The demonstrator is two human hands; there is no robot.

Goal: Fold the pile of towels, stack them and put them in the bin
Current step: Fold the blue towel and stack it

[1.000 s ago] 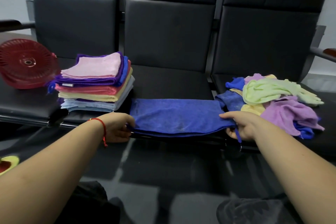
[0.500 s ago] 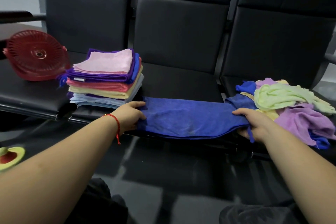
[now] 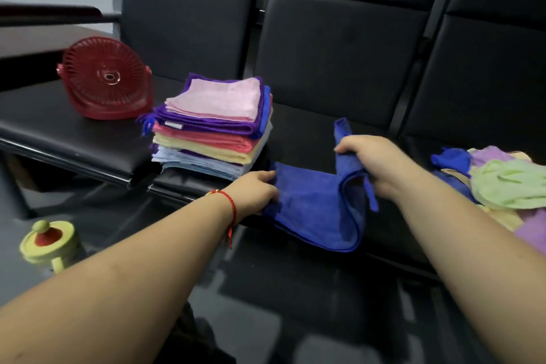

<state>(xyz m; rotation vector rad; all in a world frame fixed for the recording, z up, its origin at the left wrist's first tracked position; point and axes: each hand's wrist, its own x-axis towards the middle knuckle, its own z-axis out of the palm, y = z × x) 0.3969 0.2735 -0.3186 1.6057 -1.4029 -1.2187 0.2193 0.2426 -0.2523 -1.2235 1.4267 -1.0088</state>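
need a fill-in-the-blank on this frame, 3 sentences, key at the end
1. Both hands hold the ____ towel, right hand lifting one end.
2. The top towel on the folded stack is ____.
3. The red basket lies to the ____ of that stack.

Missing words: blue; pink; left

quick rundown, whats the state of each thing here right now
blue towel: half folded, right end lifted above the seat
left hand: pinning the towel's left end on the seat
right hand: gripping the raised right end
stack: folded towels, neatly piled on the seat
loose pile: unfolded, crumpled towels at right
red basket: tipped on its side, base showing
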